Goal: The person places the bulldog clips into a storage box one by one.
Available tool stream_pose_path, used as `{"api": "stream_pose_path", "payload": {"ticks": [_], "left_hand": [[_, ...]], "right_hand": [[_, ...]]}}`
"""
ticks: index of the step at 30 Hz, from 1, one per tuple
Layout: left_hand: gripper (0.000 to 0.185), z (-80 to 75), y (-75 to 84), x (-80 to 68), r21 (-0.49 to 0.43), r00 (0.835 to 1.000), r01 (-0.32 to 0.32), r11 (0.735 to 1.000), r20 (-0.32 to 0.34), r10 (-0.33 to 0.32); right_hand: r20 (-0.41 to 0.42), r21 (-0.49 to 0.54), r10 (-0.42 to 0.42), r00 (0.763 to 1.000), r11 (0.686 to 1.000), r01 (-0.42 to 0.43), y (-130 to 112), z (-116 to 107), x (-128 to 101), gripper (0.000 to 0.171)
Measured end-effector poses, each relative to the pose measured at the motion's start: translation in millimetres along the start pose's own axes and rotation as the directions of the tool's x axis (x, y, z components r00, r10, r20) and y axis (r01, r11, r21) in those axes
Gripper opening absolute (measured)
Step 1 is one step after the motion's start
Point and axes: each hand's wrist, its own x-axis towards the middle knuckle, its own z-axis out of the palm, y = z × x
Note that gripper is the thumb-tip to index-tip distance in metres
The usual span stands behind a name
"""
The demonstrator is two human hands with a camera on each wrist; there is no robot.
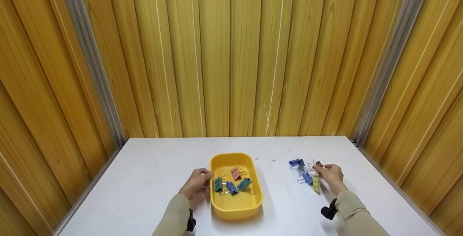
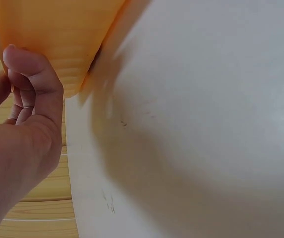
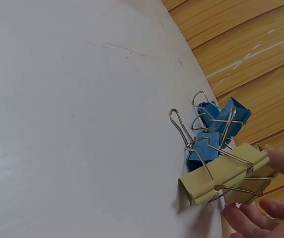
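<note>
Binder clips [image 1: 307, 178] heaped right of the yellow tray [image 1: 237, 205], more clips [image 1: 232, 188] inside, left hand [image 1: 197, 183] pinching its left rim, right hand [image 1: 332, 176] at the heap, grip unclear, white tabletop [image 1: 275, 192] between, far edge [image 1: 188, 138] behind tray

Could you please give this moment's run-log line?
left hand: holds yellow box | right hand: at red clip, grip unclear | in box: pink clip, blue clip, two green clips

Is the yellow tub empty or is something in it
Not empty, but not full: green, blue and pink binder clips lie in the yellow tub, much of it bare.
</note>
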Motion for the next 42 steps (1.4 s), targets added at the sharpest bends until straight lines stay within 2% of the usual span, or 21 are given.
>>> {"api": "stream_pose_path", "payload": {"ticks": [10,21,32,37,42], "left_hand": [[0.021,-2.1,-1.4,-0.3,-0.024,1.000,-0.007,1.000,0.002,0.007],[0.018,-1.3,-1.6,1.0,-0.017,1.000,-0.026,1.000,-0.007,0.026],[0.020,0.0,-1.6,-0.1,-0.037,1.000,-0.019,0.999,-0.014,0.019],[0.019,0.6,-1.4,0.0,-0.030,1.000,-0.024,0.999,-0.004,0.024],[0.020,1.5,-1.3,0.6,-0.030,1.000,0.000,1.000,-0.006,-0.001]], "right_hand": [[-0.060,0.017,-0.042,0.997,0.999,0.043,-14.7,0.4,-3.7,0.062],[-0.039,0.070,-0.109,0.993,0.991,0.112,-32.0,6.4,-3.0,0.062],[-0.030,-0.035,-0.191,0.981,0.981,0.190,-49.2,21.1,-11.3,0.058],[-0.014,-0.039,-0.222,0.975,0.974,0.221,-57.5,30.1,-15.7,0.057],[-0.012,-0.040,-0.254,0.967,0.966,0.254,-65.3,36.5,-20.7,0.054]]}}
